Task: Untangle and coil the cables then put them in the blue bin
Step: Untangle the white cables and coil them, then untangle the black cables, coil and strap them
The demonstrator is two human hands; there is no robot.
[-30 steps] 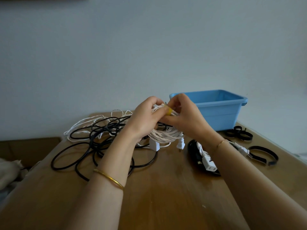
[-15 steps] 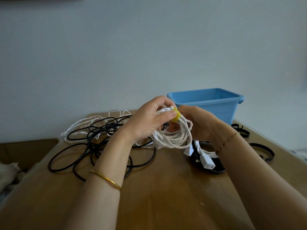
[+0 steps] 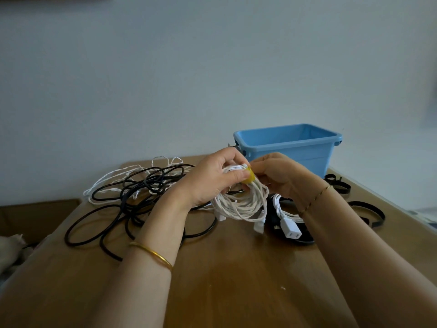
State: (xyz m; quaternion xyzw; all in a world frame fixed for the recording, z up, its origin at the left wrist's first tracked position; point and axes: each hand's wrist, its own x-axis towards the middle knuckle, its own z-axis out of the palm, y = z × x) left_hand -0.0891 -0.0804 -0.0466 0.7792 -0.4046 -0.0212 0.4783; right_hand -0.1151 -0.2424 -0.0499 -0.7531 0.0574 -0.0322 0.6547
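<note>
Both hands are up over the tabletop (image 3: 236, 287). The left hand (image 3: 211, 179) has its grip wrapped round the top of the white coil (image 3: 241, 205), and the right hand (image 3: 277, 177) has its grip pinching the yellow tie (image 3: 250, 178) on it. The blue bin (image 3: 290, 151) sits just beyond, with black cables (image 3: 132, 201) tangled at the left.

Left hand (image 3: 212, 179) grips the white coil (image 3: 243, 205) — right hand (image 3: 280, 177) pinches its yellow tie (image 3: 250, 178).
</note>
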